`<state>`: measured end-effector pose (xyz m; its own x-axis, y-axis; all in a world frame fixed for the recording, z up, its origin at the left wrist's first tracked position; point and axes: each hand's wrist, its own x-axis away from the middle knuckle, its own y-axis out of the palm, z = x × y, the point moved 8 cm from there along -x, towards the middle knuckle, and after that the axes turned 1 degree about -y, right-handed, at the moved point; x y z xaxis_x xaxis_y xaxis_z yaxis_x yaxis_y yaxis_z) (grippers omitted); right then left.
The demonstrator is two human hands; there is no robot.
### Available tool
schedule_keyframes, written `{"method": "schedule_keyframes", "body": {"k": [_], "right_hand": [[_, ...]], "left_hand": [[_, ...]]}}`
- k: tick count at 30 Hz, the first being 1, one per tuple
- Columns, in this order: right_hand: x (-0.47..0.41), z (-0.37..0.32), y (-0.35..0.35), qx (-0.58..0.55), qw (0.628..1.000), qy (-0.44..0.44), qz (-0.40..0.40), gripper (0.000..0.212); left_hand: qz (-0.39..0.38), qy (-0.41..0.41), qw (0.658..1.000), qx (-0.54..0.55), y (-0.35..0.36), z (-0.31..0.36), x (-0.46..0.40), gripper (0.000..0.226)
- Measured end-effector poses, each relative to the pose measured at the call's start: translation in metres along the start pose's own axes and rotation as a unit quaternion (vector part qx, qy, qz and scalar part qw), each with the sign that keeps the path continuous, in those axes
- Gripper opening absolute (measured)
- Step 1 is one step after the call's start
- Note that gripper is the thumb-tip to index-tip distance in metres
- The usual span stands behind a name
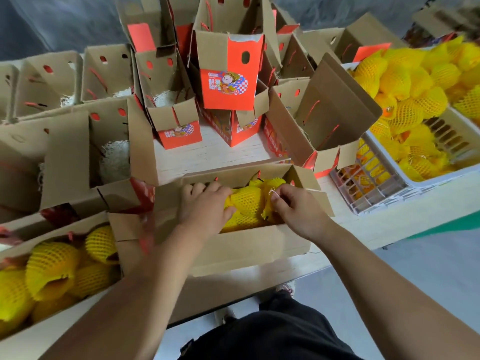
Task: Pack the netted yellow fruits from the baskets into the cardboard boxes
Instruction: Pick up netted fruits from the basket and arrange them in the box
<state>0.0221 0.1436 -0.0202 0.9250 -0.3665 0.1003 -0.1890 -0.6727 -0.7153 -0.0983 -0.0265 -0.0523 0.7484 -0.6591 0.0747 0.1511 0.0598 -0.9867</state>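
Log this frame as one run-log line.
stage: packing | left hand: holds netted fruit in front box | right hand: pinches net edge | basket: fruit remains

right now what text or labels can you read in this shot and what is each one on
Tall upright red box: a cartoon-figure label with large Chinese characters and a small line above them, too blurred to quote.
Smaller red box: same label, partly hidden, unreadable.
Low red box: white lettering along its side, too blurred to read.
No other text is visible.
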Motion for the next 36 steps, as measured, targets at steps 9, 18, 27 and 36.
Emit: {"method": "schedule_keyframes", "body": {"k": [9, 18, 27, 36], "right_hand": [[0.001, -0.012, 0.026, -0.026, 0.992, -0.006, -0.124, 0.016], [0.024, -0.029, 0.004, -0.098, 0.990, -0.077, 0.061, 0.016], [0.022, -0.049, -0.017, -0.111, 0.986, -0.110, 0.062, 0.010], [0.016, 0.042, -0.104, -0.278, 0.942, 0.025, 0.187, 0.013]], "left_hand": [[0.005, -0.048, 0.999, 0.000, 0.004, -0.004, 0.014, 0.050], [0.069, -0.021, 0.857, 0.511, -0.021, 0.044, 0.045, 0.040], [0.151, -0.072, 0.758, 0.631, -0.026, 0.034, 0.042, 0.010], [0.102, -0.087, 0.799, 0.587, -0.001, 0.051, 0.012, 0.008]]}}
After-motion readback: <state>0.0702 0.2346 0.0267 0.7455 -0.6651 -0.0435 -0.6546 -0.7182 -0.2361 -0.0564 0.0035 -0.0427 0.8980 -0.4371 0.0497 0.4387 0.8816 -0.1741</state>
